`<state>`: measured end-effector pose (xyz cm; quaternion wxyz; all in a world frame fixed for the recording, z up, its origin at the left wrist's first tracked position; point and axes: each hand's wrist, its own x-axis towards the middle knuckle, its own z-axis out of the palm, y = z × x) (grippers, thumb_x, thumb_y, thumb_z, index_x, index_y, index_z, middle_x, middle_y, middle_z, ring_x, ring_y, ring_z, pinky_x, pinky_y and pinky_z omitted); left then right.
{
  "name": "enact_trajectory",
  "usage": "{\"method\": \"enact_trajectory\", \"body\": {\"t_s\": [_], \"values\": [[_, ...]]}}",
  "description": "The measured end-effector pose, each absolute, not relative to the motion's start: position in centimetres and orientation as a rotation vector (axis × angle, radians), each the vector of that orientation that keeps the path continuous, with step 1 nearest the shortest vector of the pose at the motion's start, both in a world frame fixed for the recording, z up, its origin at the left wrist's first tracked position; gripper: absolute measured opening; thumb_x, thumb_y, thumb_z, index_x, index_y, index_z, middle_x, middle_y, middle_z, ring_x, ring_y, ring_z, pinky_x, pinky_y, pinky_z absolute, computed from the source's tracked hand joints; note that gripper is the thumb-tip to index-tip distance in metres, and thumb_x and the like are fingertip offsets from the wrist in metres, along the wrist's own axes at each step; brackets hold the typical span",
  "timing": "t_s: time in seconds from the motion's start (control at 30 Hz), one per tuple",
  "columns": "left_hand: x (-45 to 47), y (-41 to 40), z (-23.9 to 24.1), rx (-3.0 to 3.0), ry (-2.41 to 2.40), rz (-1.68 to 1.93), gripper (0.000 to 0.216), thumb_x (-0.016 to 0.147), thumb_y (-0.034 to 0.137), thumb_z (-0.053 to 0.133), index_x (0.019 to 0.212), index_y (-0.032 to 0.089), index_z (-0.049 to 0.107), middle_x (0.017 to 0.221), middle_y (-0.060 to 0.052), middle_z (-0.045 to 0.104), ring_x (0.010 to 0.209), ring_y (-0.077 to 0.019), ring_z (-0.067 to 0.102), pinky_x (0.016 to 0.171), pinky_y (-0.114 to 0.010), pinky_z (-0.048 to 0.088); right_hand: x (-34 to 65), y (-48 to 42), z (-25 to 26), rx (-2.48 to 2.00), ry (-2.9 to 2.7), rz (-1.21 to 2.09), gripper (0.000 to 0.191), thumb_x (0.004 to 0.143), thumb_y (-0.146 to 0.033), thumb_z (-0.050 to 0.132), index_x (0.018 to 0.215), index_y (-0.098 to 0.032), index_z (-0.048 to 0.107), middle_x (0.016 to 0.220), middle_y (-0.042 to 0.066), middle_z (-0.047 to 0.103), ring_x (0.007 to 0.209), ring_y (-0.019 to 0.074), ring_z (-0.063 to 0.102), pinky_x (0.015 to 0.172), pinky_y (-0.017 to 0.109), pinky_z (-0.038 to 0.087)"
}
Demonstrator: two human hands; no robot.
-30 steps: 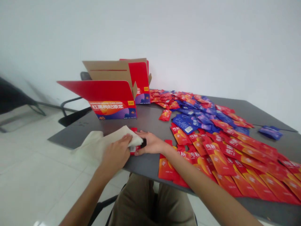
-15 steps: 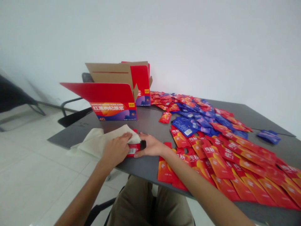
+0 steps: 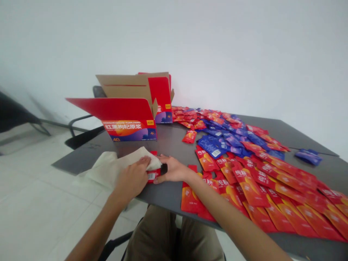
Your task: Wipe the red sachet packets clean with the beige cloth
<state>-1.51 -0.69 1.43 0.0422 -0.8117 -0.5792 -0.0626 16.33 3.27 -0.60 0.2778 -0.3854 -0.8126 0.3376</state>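
Observation:
A red pouch with a barcode [image 3: 151, 176] lies near the table's front edge, partly covered by a cream cloth [image 3: 107, 165]. My left hand [image 3: 135, 176] presses the cloth down on the pouch, its fingers bent over the fabric. At the pouch's right end my right hand [image 3: 172, 169] grips it, thumb at the near side and fingers at the far side. A dark patch shows between that thumb and the fingers; what it is I cannot make out. Just right of my right hand, red pouches [image 3: 191, 194] lie in overlapping rows.
An open red carton [image 3: 130, 129] stands behind the cloth, with a second carton [image 3: 164, 112] behind it. Blue pouches [image 3: 216, 143] and more red ones are heaped across the grey table [image 3: 174, 143]. A lone blue pouch [image 3: 308, 156] lies far right. A black chair [image 3: 84, 137] stands at left.
The view has shifted slightly. Both hands keep their places on the cloth and the pouch; my left hand has moved only a little on the cloth.

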Motion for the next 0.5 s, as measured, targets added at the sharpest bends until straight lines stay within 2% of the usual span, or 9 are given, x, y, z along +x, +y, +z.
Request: {"method": "enact_trajectory", "body": {"t_s": [0.1,0.17,0.37,0.5], "values": [[-1.7,-2.7,0.7,-2.598,-1.685,-0.260,0.058,0.079,0.004,0.033,0.134,0.011,0.048,0.139,-0.010,0.051,0.126,-0.0204,0.050,0.103,-0.033,0.042,16.3,3.4,-0.8,-1.073,-2.198,0.906,0.088,0.049,-0.041,0.085,0.130,-0.026,0.055,0.139,0.006,0.053,0.135,0.0315,0.041,0.113,0.049,0.025],[-1.9,-3.1,0.5,-2.624,-1.677,-0.290,0.058,0.080,0.005,0.034,0.135,0.013,0.047,0.140,-0.008,0.051,0.127,-0.0195,0.049,0.105,-0.032,0.040,16.3,3.5,-0.9,-1.082,-2.198,0.908,0.091,0.047,-0.041,0.085,0.131,-0.024,0.054,0.140,0.008,0.052,0.135,0.0320,0.039,0.113,0.048,0.025],[-1.6,-0.7,1.4,-2.502,-1.787,-0.216,0.052,0.082,0.007,0.034,0.131,0.011,0.051,0.135,-0.014,0.054,0.119,-0.0261,0.057,0.098,-0.039,0.046,16.4,3.3,-0.5,-1.054,-2.196,0.921,0.067,0.055,-0.044,0.082,0.118,-0.032,0.063,0.129,-0.001,0.062,0.132,0.0303,0.045,0.112,0.048,0.028],[-1.6,-3.1,0.5,-2.641,-1.637,-0.287,0.058,0.077,0.004,0.035,0.132,0.013,0.051,0.139,-0.009,0.051,0.125,-0.0219,0.051,0.104,-0.035,0.043,16.2,3.5,-0.7,-1.022,-2.182,0.894,0.074,0.048,-0.037,0.085,0.119,-0.031,0.063,0.129,0.000,0.062,0.131,0.0302,0.046,0.111,0.046,0.029]]}}
